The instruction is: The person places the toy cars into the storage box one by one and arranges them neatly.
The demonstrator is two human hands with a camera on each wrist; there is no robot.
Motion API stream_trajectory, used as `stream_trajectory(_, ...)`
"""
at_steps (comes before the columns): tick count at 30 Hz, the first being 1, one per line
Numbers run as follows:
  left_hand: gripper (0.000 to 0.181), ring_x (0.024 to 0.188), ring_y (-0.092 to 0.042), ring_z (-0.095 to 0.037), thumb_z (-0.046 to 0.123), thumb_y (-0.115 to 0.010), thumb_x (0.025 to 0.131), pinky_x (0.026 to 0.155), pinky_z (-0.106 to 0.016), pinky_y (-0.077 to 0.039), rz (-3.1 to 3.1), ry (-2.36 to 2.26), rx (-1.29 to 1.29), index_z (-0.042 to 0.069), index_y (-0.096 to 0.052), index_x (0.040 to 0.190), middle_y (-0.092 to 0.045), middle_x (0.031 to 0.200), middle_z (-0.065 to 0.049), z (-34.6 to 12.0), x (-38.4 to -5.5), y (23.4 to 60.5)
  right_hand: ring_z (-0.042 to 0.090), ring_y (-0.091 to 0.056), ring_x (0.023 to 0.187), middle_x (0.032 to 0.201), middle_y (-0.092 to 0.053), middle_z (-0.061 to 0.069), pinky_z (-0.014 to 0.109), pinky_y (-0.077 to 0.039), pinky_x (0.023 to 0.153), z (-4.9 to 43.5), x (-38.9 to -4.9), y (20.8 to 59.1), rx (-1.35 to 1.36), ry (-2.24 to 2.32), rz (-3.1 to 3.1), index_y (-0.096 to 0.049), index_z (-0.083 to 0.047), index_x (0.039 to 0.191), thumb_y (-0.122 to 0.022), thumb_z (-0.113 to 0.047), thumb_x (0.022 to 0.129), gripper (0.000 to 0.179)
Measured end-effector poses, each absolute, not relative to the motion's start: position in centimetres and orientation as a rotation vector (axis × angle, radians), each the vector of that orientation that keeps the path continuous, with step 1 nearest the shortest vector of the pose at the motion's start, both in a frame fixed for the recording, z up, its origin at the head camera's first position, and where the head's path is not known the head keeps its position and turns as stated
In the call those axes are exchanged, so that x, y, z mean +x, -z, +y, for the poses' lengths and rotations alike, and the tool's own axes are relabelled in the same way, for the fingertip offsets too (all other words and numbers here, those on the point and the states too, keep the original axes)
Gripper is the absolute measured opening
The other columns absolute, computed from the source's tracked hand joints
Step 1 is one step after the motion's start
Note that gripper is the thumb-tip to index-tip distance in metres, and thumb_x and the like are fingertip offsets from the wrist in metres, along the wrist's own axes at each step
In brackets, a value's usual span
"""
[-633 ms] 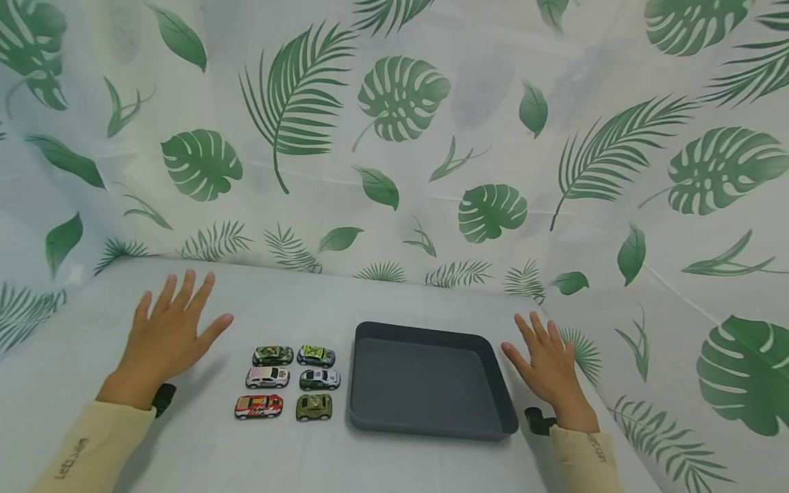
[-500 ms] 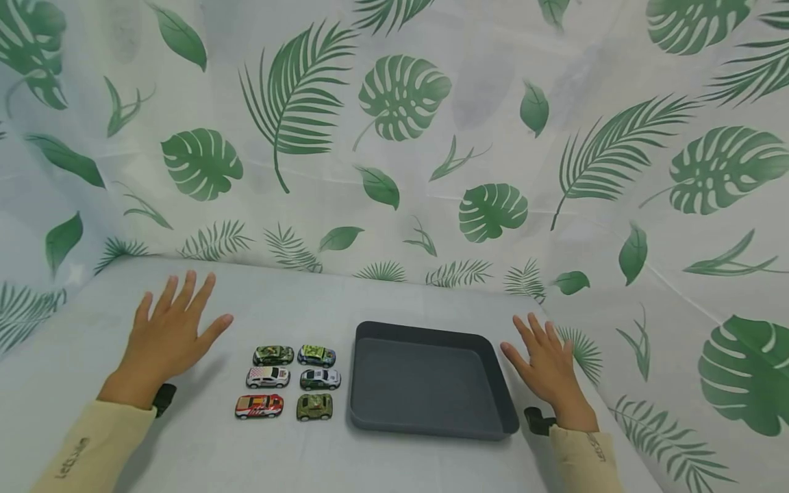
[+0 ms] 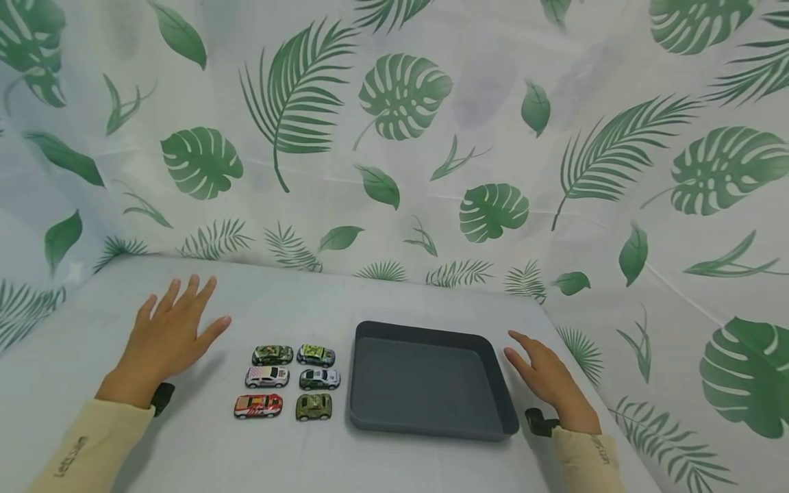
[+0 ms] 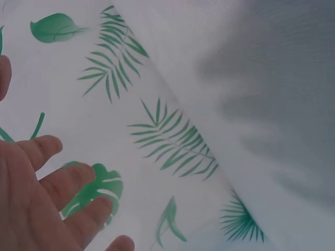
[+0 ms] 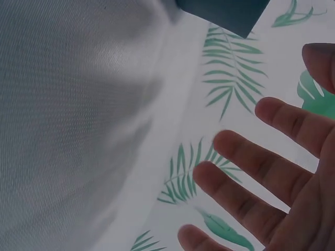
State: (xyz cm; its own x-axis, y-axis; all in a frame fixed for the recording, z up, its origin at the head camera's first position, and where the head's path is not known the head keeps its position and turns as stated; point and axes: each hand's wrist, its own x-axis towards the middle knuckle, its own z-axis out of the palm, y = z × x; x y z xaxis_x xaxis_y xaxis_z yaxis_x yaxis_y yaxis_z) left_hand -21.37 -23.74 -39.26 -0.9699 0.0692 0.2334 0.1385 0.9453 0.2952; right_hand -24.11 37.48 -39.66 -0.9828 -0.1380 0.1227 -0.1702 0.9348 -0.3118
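My left hand (image 3: 163,339) hovers over the white table with its fingers spread, left of several toy cars, and holds nothing. The cars stand in two columns: a dark camouflage car (image 3: 272,355), a white car with a pink-patterned roof (image 3: 267,376) and a red car (image 3: 258,406) on the left; a yellow-green and blue car (image 3: 316,355), a white and green car (image 3: 320,379) and an olive camouflage car (image 3: 314,407) on the right. Beside the right wall of a dark grey tray (image 3: 433,435) is my right hand (image 3: 545,373), turned edge-on, its fingers extended and holding nothing.
The tray stands just right of the cars, with a raised rim. White cloth with green leaf prints (image 3: 403,96) hangs behind the table and along both sides. Each wrist wears a dark strapped device.
My right hand has rolled from palm-down with spread fingers to edge-on, staying by the tray. My left hand has barely shifted. The cars and tray stay where they were.
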Motion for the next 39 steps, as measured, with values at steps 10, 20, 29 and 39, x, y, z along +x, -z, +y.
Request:
stream_trajectory(10,0.066,0.149,-0.032,-0.063,0.036,-0.062,0.110,0.116,-0.079,-0.024,-2.917,0.447,-0.267,-0.004,-0.045,0.160,-0.040,0.161,-0.038,-23.7,-21.7,39.7,0.051,-0.069,0.116,0.128,-0.070,0.033,0.065,-0.057,0.093,37.4,-24.1,39.3,0.285,-0.636,-3.047,-0.059,0.005,0.146,-0.058,-0.025,0.114,0.044)
stream_trajectory(20,0.052,0.138,-0.050,-0.059,0.024,-0.064,0.111,0.110,-0.076,-0.041,-2.937,0.772,-0.448,-0.001,-0.054,0.155,-0.056,0.151,-0.034,-23.0,-21.8,40.4,0.031,-0.075,0.102,0.120,-0.077,0.021,0.059,-0.059,0.090,37.4,-24.4,40.0,0.348,-0.894,-3.052,-0.067,0.005,0.139,-0.059,-0.020,0.113,0.037)
stream_trajectory(29,0.052,0.138,-0.053,-0.056,0.028,-0.066,0.110,0.107,-0.074,-0.045,-2.907,1.024,-0.499,0.001,-0.057,0.153,-0.058,0.151,-0.030,-22.2,-22.2,41.1,0.035,-0.074,0.109,0.124,-0.074,0.025,0.052,-0.061,0.091,37.8,-24.6,41.1,0.402,-1.105,-3.013,-0.059,0.013,0.142,-0.065,-0.018,0.109,0.046)
stream_trajectory(39,0.053,0.125,-0.065,-0.052,0.026,-0.070,0.108,0.099,-0.067,-0.055,-2.893,1.148,-0.519,-0.005,-0.059,0.149,-0.063,0.145,-0.031,-21.5,-22.3,41.3,0.038,-0.071,0.115,0.121,-0.074,0.021,0.057,-0.057,0.098,38.0,-24.8,41.7,0.358,-1.191,-3.005,-0.054,0.015,0.145,-0.069,-0.017,0.107,0.052)
